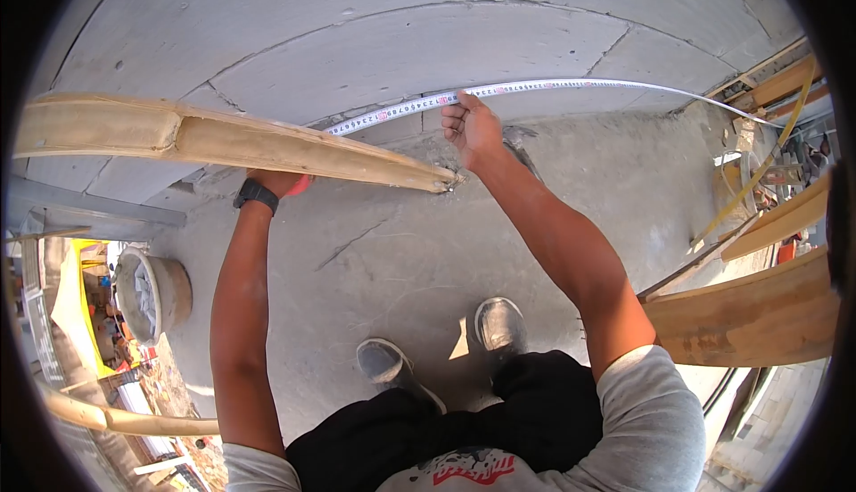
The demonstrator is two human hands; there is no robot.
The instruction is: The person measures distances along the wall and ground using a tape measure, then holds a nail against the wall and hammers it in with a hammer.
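Note:
A white tape measure blade (pixel 553 84) runs in a curve along the grey block wall (pixel 374 41), from behind a wooden post to the far right. My right hand (pixel 473 129) pinches the blade near its middle, fingers curled at its lower edge. Low behind the post, my left hand (pixel 278 181) is closed around something red (pixel 301 185), perhaps the tape case; the post covers most of its fingers. The wooden post (pixel 294 148) slants across the view from the left to the floor in front of the wall.
A bucket (pixel 169 294) stands on the left near a floor edge, with yellow sheeting (pixel 78 309) and debris below. Wooden boards (pixel 749 314) and a bamboo pole lie on the right. My shoes (pixel 501 324) are on the concrete floor (pixel 312 287).

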